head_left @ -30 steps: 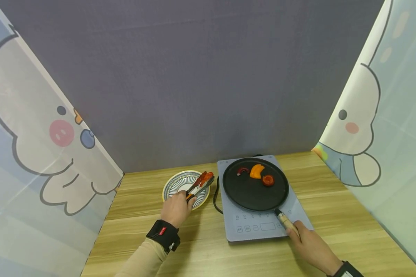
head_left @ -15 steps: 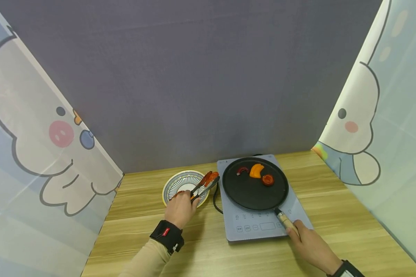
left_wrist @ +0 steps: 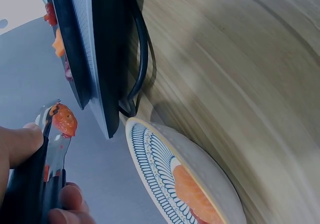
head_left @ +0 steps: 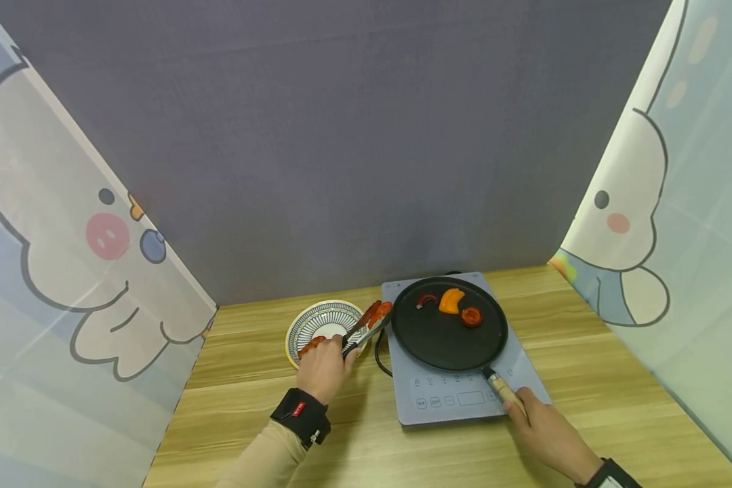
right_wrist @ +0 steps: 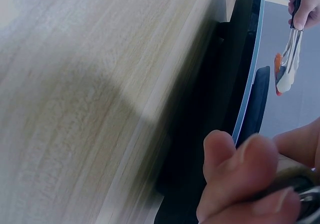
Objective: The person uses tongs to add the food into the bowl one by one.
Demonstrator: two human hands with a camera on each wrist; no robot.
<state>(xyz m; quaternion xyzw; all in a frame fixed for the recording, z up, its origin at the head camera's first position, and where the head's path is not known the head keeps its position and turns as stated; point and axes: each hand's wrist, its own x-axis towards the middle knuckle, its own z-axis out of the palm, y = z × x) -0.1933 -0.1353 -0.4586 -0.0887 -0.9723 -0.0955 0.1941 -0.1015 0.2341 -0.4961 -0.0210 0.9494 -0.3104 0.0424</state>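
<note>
My left hand (head_left: 323,371) grips black-handled metal tongs (head_left: 372,331) above the right rim of a patterned plate (head_left: 293,327). Between the tongs' tips is a glossy orange-red piece of food (left_wrist: 65,120), held near the pan's left edge. Another orange-red piece (head_left: 311,346) lies on the plate, partly behind the hand. Fingers of my right hand (head_left: 549,432) curl round the light wooden handle (head_left: 503,390) of a flat black pan (head_left: 439,346). On the pan lie a dark red curved slice (head_left: 427,299), yellow-orange pepper pieces (head_left: 451,301) and a round red slice (head_left: 472,317).
The pan sits on a pale induction cooktop (head_left: 411,393) with touch keys along its front. A black cable (head_left: 379,349) loops between plate and cooktop. Behind the wooden table (head_left: 354,447) stands a grey partition (head_left: 366,156), with cartoon-printed panels on both sides.
My left hand has moved right with the tongs and the orange-red piece, from over the plate toward the pan. The piece on the plate has come into sight. My right hand stays put.
</note>
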